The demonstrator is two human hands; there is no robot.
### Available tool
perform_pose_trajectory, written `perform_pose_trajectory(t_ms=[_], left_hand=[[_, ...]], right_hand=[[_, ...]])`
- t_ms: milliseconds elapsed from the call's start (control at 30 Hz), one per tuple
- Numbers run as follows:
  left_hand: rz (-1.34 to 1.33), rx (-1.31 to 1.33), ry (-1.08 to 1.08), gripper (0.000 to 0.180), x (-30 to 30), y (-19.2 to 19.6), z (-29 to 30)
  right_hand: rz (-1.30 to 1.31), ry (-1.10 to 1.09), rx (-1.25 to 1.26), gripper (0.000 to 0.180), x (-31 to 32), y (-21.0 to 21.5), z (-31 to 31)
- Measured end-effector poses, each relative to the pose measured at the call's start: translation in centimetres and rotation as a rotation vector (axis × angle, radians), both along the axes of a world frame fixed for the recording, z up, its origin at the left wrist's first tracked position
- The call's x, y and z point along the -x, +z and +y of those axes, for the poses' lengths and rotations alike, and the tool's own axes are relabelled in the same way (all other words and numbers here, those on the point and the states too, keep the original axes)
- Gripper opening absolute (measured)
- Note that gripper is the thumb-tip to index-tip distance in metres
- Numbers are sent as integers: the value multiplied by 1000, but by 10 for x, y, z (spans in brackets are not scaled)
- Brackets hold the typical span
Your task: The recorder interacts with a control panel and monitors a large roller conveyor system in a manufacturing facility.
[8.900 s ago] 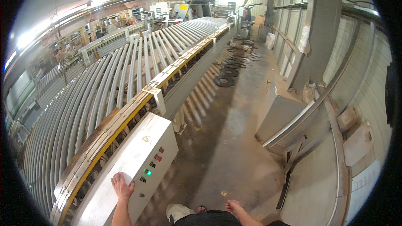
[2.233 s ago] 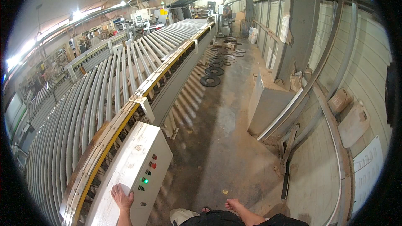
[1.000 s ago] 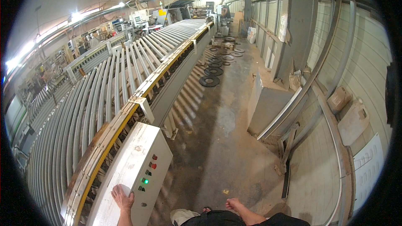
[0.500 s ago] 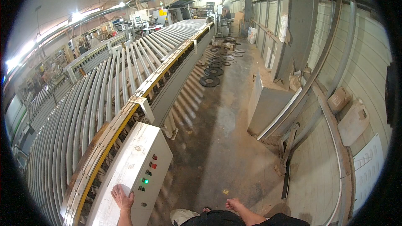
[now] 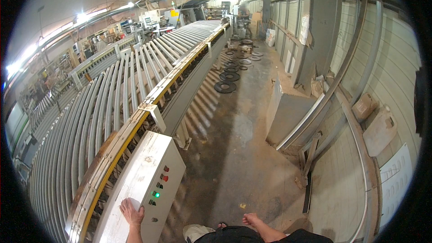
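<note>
My left hand (image 5: 132,212) lies on the dusty top of a white control box (image 5: 135,177), its fingers stretched out. On the box's side panel are red buttons (image 5: 165,178), dark switches (image 5: 159,185) and a lit green button (image 5: 156,194), all just to the right of that hand. My right hand (image 5: 252,219) hangs over the floor in front of my body, fingers curled into a loose fist. Nothing shows in it, and it touches nothing.
A long roller conveyor (image 5: 130,81) with a yellow-edged rail runs away on the left. Flat black rings (image 5: 225,87) lie beside it on the floor. A metal column (image 5: 317,31), a block-shaped base (image 5: 292,103) and plastic jugs (image 5: 380,130) line the right wall. A person (image 5: 243,12) is far ahead.
Both my hands stay where they were. The person at the far end has shifted slightly.
</note>
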State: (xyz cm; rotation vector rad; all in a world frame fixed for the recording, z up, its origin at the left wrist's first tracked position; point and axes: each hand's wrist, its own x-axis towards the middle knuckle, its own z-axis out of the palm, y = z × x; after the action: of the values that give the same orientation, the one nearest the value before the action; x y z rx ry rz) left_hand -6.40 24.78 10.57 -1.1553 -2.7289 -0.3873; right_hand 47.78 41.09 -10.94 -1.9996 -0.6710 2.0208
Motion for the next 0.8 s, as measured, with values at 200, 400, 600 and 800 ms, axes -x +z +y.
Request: perform_pose_trajectory(t_ms=[200,400,600,800], left_hand=[[11,13,9,81,3,-2,1],[46,3,-27,82,9,-5,4],[11,-1,-27,83,6,-3,3],[76,-8,-31,84,22,-26,-19]], right_hand=[[11,150,-102,26,18,14,20],[-124,687,-676,32,123,27,77],[144,748,-905,31,263,71,107],[154,981,-1166,27,352,95,100]])
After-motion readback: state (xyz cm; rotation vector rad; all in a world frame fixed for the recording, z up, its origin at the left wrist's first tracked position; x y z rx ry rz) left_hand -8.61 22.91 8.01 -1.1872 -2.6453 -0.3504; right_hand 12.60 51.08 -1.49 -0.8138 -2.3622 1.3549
